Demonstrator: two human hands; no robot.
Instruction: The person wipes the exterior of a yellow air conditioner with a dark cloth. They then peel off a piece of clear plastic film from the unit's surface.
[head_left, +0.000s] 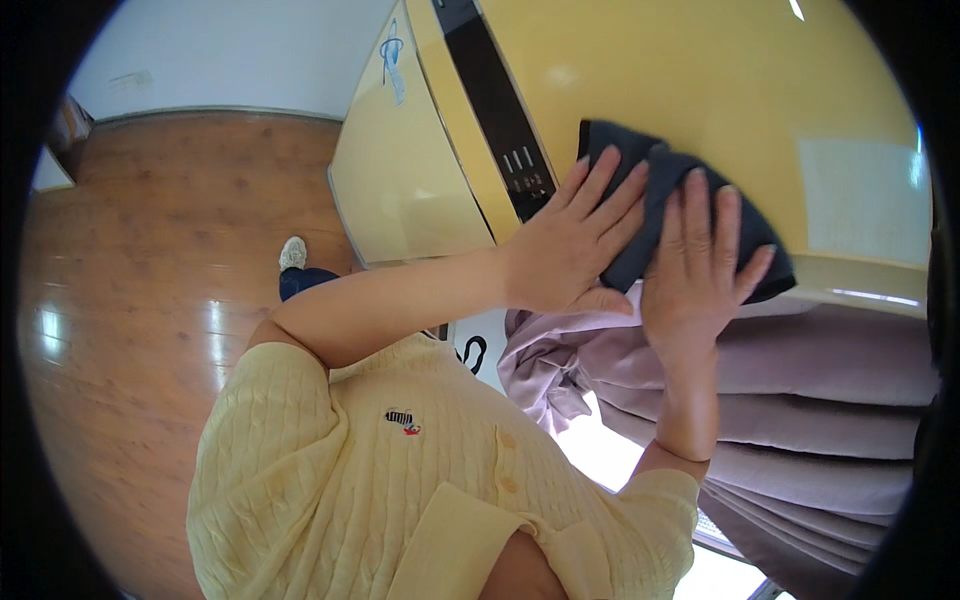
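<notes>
A dark grey cloth (626, 217) lies folded over on itself against the glossy yellow panel (675, 67) of a large appliance that looks like a refrigerator. My left hand (577, 232) is flat with its fingers spread, holding down the cloth's left part beside a dark control strip (499, 112). Close to its right, my right hand (690, 262) presses the cloth's lower right part, fingers extended and a little apart. My right thumb is hidden, as is the cloth beneath both palms.
Mauve fabric (810, 367) hangs in folds below the panel, in front of a bright window. Another yellow panel (405, 187) carries a blue-and-white sticker (392, 64). Wood flooring (165, 225) stretches left to a white wall (240, 52). A white shoe (293, 253) stands on the floor.
</notes>
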